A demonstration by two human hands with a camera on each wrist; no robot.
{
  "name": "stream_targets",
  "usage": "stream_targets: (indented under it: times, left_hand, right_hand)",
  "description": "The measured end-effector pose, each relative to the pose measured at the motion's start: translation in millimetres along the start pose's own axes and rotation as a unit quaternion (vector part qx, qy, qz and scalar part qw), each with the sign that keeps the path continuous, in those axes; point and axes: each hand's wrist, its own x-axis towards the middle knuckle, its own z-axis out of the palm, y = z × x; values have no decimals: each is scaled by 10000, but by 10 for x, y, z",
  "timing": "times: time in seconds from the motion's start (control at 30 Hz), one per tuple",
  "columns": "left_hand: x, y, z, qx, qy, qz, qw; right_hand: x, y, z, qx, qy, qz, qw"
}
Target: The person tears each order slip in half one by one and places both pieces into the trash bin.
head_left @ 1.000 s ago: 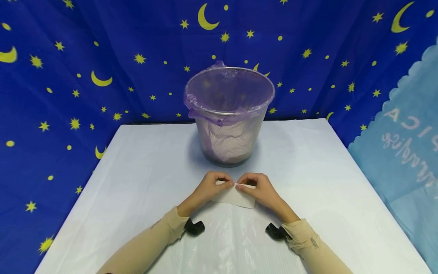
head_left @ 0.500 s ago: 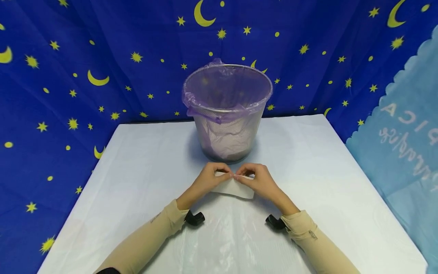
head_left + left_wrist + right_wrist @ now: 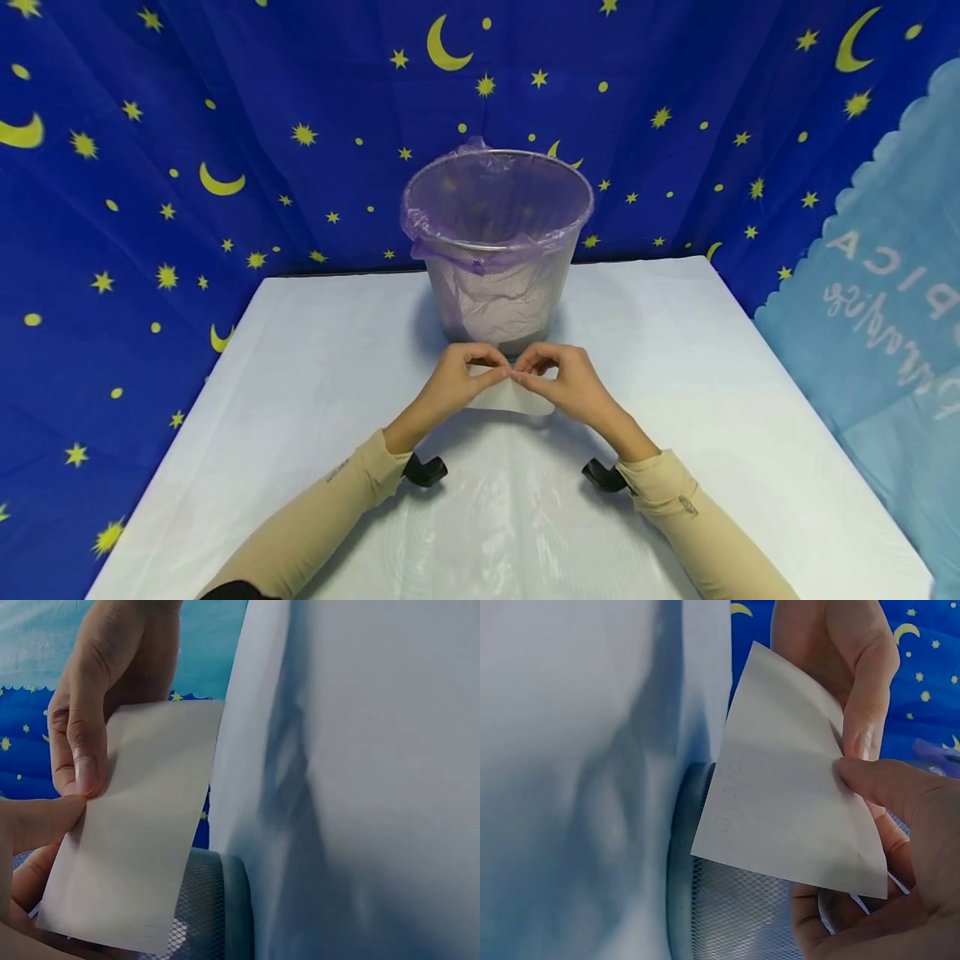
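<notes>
A small white sheet of paper (image 3: 512,398) is held up by its top edge between both hands, in front of the waste bin. My left hand (image 3: 463,375) pinches that edge between thumb and fingers. Right beside it, my right hand (image 3: 566,382) pinches the same edge, the two thumb tips meeting in the middle. The left wrist view shows the paper (image 3: 142,825) whole, hanging below the pinch. Seen from the right wrist, the sheet (image 3: 787,787) bends slightly and bears a row of faint printed boxes along its lower edge.
A wire mesh waste bin (image 3: 517,296), lined with a purple plastic bag (image 3: 480,255), stands at the table's back, just beyond the hands. The white-covered table (image 3: 337,333) ends at a blue curtain (image 3: 337,67) with moons and stars. A light blue cloth (image 3: 885,350) hangs at right.
Both hands have moved forward and up with the paper, nearer the waste bin. The sheet stays pinched along its top edge, and less of its face shows in the head view.
</notes>
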Motion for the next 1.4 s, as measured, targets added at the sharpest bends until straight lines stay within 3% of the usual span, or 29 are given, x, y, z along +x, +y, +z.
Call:
stream_targets:
  times: [0.33, 0.53, 0.9, 1.4]
  left_hand:
    - [58, 152, -110, 202, 76, 478, 9986]
    - [79, 241, -156, 255, 50, 516, 9983]
    - [206, 565, -309, 195, 122, 826, 9963]
    - [251, 848, -442, 63, 232, 1089, 9938]
  right_hand:
    - [108, -182, -123, -204, 6, -375, 9991]
    - [130, -280, -178, -359, 24, -454, 9983]
    - [242, -585, -371, -603, 311, -748, 9949]
    - [359, -857, -523, -728, 377, -1274, 9884]
